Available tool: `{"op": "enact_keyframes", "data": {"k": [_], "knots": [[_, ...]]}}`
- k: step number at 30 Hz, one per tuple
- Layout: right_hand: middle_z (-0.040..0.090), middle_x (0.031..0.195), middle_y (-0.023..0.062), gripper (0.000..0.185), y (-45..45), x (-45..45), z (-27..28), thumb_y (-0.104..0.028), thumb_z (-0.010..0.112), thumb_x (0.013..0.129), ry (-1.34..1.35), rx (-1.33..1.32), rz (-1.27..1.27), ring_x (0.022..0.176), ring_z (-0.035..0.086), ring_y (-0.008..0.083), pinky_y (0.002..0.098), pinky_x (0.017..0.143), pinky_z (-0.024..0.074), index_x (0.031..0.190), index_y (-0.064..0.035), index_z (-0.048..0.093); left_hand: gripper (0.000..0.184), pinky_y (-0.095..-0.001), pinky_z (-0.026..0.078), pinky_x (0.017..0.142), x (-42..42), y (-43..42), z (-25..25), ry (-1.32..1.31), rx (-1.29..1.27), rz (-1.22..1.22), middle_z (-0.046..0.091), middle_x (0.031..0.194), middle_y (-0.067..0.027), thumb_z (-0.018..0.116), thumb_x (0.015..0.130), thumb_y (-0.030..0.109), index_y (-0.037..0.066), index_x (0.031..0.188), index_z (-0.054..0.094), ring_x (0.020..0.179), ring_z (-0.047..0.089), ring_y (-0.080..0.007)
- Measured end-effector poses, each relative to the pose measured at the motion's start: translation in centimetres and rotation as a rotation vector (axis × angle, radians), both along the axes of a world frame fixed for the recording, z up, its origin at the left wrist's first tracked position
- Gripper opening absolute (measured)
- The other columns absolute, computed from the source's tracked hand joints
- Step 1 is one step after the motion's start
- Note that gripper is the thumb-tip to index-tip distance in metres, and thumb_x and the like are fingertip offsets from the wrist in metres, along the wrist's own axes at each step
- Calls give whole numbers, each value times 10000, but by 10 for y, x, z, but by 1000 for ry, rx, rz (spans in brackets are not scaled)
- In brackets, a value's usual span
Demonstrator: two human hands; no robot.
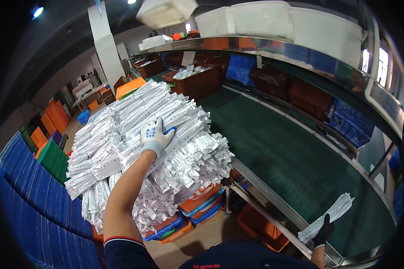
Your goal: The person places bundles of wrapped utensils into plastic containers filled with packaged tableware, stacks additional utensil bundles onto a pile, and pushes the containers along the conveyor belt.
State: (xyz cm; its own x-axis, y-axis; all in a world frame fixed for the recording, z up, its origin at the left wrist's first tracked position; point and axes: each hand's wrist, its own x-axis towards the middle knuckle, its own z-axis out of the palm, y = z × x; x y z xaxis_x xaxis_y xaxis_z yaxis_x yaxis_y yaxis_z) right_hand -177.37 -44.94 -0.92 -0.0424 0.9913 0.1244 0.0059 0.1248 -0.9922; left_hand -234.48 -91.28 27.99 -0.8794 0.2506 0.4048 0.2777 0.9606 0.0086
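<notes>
A brown plastic tub (194, 87) holds bags of clear plastic (191, 71); to its right stands a blue plastic bin (241, 69); above and right of the tub, a steel shelf rail (274, 45) runs below large white bins (260, 20); behind the tub to the left rises a white pillar (105, 51). Well left of the tub are a small blue basket (84, 117) and orange crates (54, 115); nearer the camera than the tub, at far left, are stacked blue crates (40, 210).
</notes>
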Motion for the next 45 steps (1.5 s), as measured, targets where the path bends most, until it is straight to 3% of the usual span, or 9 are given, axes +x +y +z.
{"op": "enact_keyframes", "data": {"k": [2,8,15,30,34,35,40,45], "knots": [[695,1044,136,507,0,1,0,-362,718,943,15,-32,10,883,629,226,402,780,518,1177,84,657,730,-445,436,1035,-5,-1,-3,27,28,-17,641,1283,-170,622,868,614,83,1366,572,1207,589,-351],[691,1052,124,480,15,7,-19,-340,726,945,30,-77,31,890,628,218,392,786,516,1182,71,659,748,-445,447,1033,-2,0,-2,21,30,-1,640,1289,-162,620,867,621,89,1388,556,1215,589,-343],[689,1044,117,480,-4,-3,6,-355,726,944,56,-20,10,884,621,218,394,786,514,1170,64,664,757,-449,445,1034,-2,0,-1,10,21,7,638,1290,-165,619,867,623,87,1397,555,1227,583,-341],[685,1038,120,512,3,2,-2,-378,719,942,-12,-20,31,896,625,225,401,793,510,1186,68,653,812,-441,445,1049,4,0,6,-25,-6,13,610,1360,-188,593,885,646,80,1464,520,1256,577,-348],[693,1046,116,483,6,3,-8,-343,740,926,-34,-2,-14,913,631,220,394,824,509,1179,62,666,823,-450,432,1064,4,2,4,-24,-7,12,587,1393,-201,585,890,643,63,1470,514,1279,563,-358],[691,1037,108,493,7,5,-11,-370,743,919,-46,7,-16,913,628,218,399,828,508,1170,49,675,694,-452,439,1014,2,1,-1,91,25,-30,646,1264,-178,628,877,606,77,1325,583,1195,592,-351],[675,976,69,482,2,-2,-4,-390,762,891,19,-30,-25,880,605,193,399,812,497,1141,14,685,750,-459,436,1037,-9,-2,-13,105,23,-20,637,1282,-189,644,868,586,49,1387,568,1198,588,-364],[646,971,93,576,10,4,-9,-433,792,824,2,-176,-17,880,609,245,429,811,499,1181,-2,656,792,-451,409,1082,-6,0,-10,68,38,2,603,1349,-197,648,858,584,37,1421,547,1267,545,-359]]}}
